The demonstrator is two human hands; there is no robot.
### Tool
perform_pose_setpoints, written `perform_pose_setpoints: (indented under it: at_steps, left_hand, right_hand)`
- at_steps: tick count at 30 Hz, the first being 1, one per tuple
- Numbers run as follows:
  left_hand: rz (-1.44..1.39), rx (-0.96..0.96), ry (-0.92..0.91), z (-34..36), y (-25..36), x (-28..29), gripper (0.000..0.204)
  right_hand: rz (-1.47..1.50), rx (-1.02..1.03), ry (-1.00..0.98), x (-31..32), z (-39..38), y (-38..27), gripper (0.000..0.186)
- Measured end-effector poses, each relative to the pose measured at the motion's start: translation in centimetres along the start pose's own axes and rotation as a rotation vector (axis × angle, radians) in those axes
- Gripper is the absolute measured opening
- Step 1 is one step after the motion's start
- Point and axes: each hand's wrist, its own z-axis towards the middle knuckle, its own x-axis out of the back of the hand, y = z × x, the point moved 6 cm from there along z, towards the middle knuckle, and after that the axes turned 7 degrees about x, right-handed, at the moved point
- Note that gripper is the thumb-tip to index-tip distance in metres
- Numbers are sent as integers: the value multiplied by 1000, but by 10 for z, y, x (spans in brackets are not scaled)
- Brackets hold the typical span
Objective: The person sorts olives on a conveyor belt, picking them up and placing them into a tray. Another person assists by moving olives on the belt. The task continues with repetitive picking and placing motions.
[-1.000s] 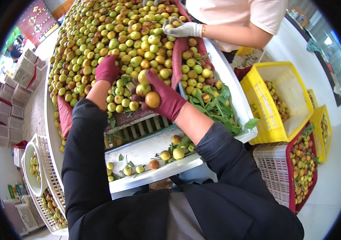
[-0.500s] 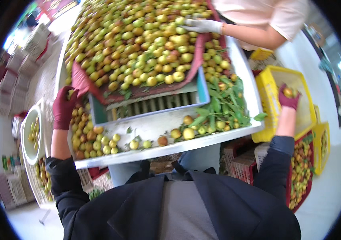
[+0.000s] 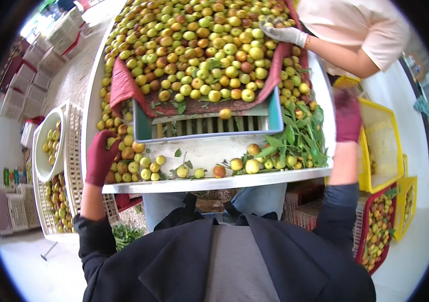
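Fruit [image 3: 199,50], small, round, green to red-brown: heaped across the far part of a white desk [image 3: 214,182], with a looser group at its near left and a few pieces strung along its near edge. Hands, two, maroon-gloved. Left hand [image 3: 100,157]: fingers curled against the near-left group; whether a piece is gripped cannot be told. Right hand [image 3: 348,115]: blurred, seen at the right edge of the desk beside a yellow crate [image 3: 383,141]; its spread or contents cannot be told. The heap is bordered at its near side by red cloth [image 3: 126,83]. Slats [image 3: 199,127] are framed in blue-green just nearer, and one piece is seen over them. Green leaves [image 3: 295,138] are piled at the near right. At the far right, fruit is touched by a co-worker's pale-gloved hand [image 3: 285,34]. Fruit is also held in a white basin [image 3: 48,173], left, and a red-rimmed crate [image 3: 390,241], near right.
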Motion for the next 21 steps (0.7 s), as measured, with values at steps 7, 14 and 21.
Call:
perform_pose_setpoints:
  at_steps: [7,14,21]
  left_hand:
    - [17,-508,117,-20,183,-20,53]
    - [-227,-673,-323,-17,250,-95,55]
    - [220,-537,-155,76,145,-138,53]
  right_hand:
    - [-36,-641,-761,-230,-207,138,57]
    - [-288,-552,-444,-157,-204,96,45]
    - [-1482,742,199,86,-145,-178,31]
